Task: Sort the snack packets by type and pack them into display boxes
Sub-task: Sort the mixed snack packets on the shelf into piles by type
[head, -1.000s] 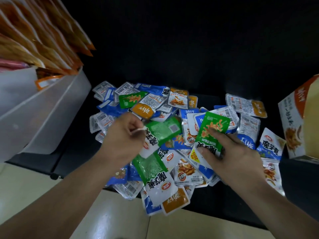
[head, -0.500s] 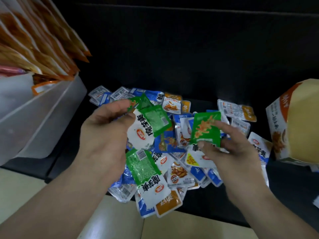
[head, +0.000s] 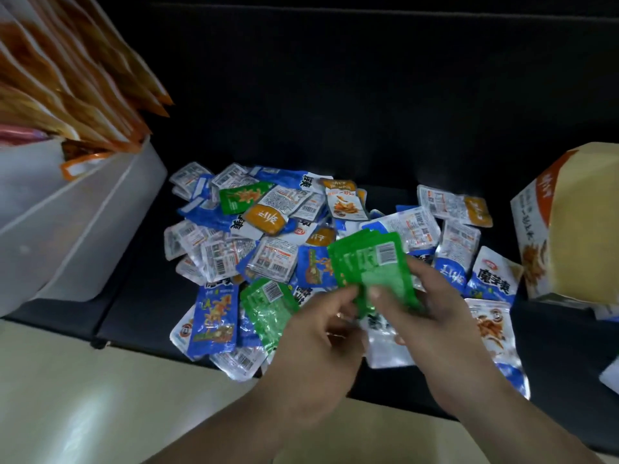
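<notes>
A black cushioned surface [head: 335,105] fills most of the view, with pale floor [head: 83,403] in front of it. At the left edge sits a white bin [head: 80,216] with tall orange packets [head: 67,82] standing upright in it. At the right edge stands a display box [head: 569,226], cream and orange, just beside the pile of snack packets [head: 268,236], which lies spread across the middle of the black surface in blue, white, orange and green. Above the pile's near right part, both hands hold a fanned stack of green packets [head: 371,266], barcode sides up. The left hand [head: 315,343] has its fingers curled and pinches the stack's lower left edge. The right hand [head: 435,319] grips the stack from the right, thumb pressed on top and fingers tucked behind. A single green packet [head: 268,309] lies on the pile just left of the left hand.
</notes>
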Motion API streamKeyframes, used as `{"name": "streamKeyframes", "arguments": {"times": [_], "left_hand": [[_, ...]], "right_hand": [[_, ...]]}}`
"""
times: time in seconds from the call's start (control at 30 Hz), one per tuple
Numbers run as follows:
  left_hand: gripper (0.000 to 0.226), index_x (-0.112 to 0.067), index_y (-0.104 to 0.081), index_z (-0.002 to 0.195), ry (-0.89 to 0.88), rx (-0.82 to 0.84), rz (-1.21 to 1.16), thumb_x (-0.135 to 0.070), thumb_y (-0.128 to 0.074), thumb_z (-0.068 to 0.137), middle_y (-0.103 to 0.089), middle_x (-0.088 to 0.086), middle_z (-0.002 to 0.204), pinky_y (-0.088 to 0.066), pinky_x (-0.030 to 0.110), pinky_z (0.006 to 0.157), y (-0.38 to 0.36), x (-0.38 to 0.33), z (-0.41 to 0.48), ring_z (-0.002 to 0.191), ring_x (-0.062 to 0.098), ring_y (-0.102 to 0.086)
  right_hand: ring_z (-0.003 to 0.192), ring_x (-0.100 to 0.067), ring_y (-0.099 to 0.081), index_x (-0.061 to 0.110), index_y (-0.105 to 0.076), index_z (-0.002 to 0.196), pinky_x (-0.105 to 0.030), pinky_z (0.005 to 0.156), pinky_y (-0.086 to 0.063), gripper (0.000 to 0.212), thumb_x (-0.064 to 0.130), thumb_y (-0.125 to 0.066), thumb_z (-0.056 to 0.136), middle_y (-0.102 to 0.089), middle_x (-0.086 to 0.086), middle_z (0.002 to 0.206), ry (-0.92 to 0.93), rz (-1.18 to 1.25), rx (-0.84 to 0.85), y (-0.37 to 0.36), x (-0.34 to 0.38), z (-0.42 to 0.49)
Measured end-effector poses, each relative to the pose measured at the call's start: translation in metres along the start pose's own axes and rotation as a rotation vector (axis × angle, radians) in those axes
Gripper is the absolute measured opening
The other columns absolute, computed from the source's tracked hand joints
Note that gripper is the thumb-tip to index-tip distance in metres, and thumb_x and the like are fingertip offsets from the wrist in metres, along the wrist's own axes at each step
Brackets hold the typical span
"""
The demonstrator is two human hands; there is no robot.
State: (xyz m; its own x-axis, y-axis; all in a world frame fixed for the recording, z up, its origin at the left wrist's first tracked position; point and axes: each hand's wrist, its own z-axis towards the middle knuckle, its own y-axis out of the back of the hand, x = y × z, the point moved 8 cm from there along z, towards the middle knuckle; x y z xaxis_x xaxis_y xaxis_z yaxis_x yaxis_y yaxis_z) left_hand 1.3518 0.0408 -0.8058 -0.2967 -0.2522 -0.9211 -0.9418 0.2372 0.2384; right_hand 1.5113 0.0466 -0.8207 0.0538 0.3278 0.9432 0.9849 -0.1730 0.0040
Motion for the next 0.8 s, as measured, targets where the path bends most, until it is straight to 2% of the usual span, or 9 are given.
{"name": "streamKeyframes", "arguments": {"times": [0.07, 0.13, 0.2, 0.3, 0.4, 0.53, 0.67, 0.73, 0.8], "left_hand": [[0.050, -0.041, -0.072, 0.116, -0.098, 0.042, 0.122, 0.002, -0.060, 0.095, -0.072, -0.013, 0.103, -0.060, 0.030, 0.075, 0.010, 0.002, -0.004, 0.089, 0.008, -0.072], [0.041, -0.043, -0.069, 0.113, -0.207, -0.095, 0.346, -0.009, -0.064, 0.092, -0.067, -0.022, 0.108, -0.058, 0.025, 0.079, 0.043, 0.005, -0.005, 0.099, 0.004, -0.066], [0.037, -0.034, -0.068, 0.124, -0.216, -0.261, 0.663, -0.036, -0.067, 0.087, -0.062, -0.015, 0.124, -0.057, 0.037, 0.091, 0.079, 0.023, -0.007, 0.113, 0.012, -0.060], [0.097, -0.020, -0.052, 0.149, -0.029, -0.190, 0.956, -0.081, -0.054, 0.073, -0.047, 0.000, 0.156, -0.040, 0.049, 0.118, 0.095, 0.061, -0.007, 0.145, 0.027, -0.039], [0.117, -0.009, -0.047, 0.152, -0.085, -0.127, 1.021, -0.096, -0.039, 0.075, -0.045, 0.009, 0.159, -0.026, 0.050, 0.125, 0.080, 0.069, -0.008, 0.152, 0.031, -0.034], [0.090, -0.009, -0.060, 0.142, -0.193, -0.184, 1.019, -0.077, -0.053, 0.082, -0.062, 0.010, 0.144, -0.041, 0.061, 0.114, 0.081, 0.064, -0.002, 0.142, 0.033, -0.049], [0.078, -0.015, -0.057, 0.144, -0.314, -0.208, 0.957, -0.052, -0.076, 0.078, -0.068, 0.007, 0.127, -0.050, 0.057, 0.102, 0.082, 0.050, 0.002, 0.124, 0.031, -0.055], [0.074, -0.020, -0.052, 0.148, -0.355, -0.225, 0.850, -0.033, -0.083, 0.082, -0.061, 0.003, 0.127, -0.053, 0.053, 0.096, 0.078, 0.037, 0.000, 0.119, 0.026, -0.054], [0.069, -0.028, -0.051, 0.148, -0.370, -0.252, 0.642, -0.017, -0.080, 0.087, -0.055, -0.005, 0.127, -0.058, 0.046, 0.087, 0.079, 0.023, -0.006, 0.114, 0.014, -0.056]], "right_hand": [[0.092, 0.000, -0.073, 0.040, -0.065, 0.122, -0.024, 0.080, -0.059, 0.045, 0.009, -0.077, 0.091, -0.077, 0.020, 0.102, 0.059, -0.108, -0.021, 0.001, 0.004, 0.001], [0.085, 0.010, -0.070, 0.048, -0.062, 0.115, -0.013, 0.070, -0.053, 0.046, 0.012, -0.077, 0.091, -0.073, 0.033, 0.092, 0.075, -0.172, -0.107, 0.012, 0.004, 0.004], [0.083, 0.016, -0.066, 0.047, -0.060, 0.120, -0.004, 0.061, -0.049, 0.047, 0.014, -0.076, 0.092, -0.070, 0.039, 0.088, 0.111, -0.214, -0.180, 0.022, 0.008, 0.005], [0.091, 0.024, -0.060, 0.040, -0.053, 0.141, 0.003, 0.067, -0.044, 0.059, 0.017, -0.076, 0.092, -0.067, 0.039, 0.098, 0.188, -0.322, -0.203, 0.024, 0.008, 0.010], [0.095, 0.018, -0.060, 0.039, -0.042, 0.152, 0.001, 0.071, -0.044, 0.071, 0.023, -0.076, 0.093, -0.063, 0.026, 0.119, 0.156, -0.480, -0.174, 0.020, -0.005, 0.016], [0.106, -0.013, -0.065, 0.047, -0.039, 0.152, -0.031, 0.081, -0.055, 0.072, 0.034, -0.076, 0.092, -0.066, 0.009, 0.126, 0.192, -0.608, -0.175, 0.027, -0.012, 0.021], [0.103, -0.018, -0.066, 0.052, -0.028, 0.156, -0.037, 0.078, -0.059, 0.081, 0.036, -0.074, 0.092, -0.066, 0.004, 0.124, 0.205, -0.637, -0.170, 0.030, -0.017, 0.025], [0.084, -0.022, -0.066, 0.057, -0.022, 0.156, -0.038, 0.067, -0.059, 0.083, 0.039, -0.073, 0.092, -0.067, -0.002, 0.109, 0.243, -0.722, -0.160, 0.030, -0.020, 0.026], [0.070, -0.022, -0.060, 0.052, -0.025, 0.158, -0.035, 0.060, -0.053, 0.084, 0.039, -0.073, 0.091, -0.067, -0.006, 0.095, 0.260, -0.771, -0.152, 0.031, -0.023, 0.029]]}}
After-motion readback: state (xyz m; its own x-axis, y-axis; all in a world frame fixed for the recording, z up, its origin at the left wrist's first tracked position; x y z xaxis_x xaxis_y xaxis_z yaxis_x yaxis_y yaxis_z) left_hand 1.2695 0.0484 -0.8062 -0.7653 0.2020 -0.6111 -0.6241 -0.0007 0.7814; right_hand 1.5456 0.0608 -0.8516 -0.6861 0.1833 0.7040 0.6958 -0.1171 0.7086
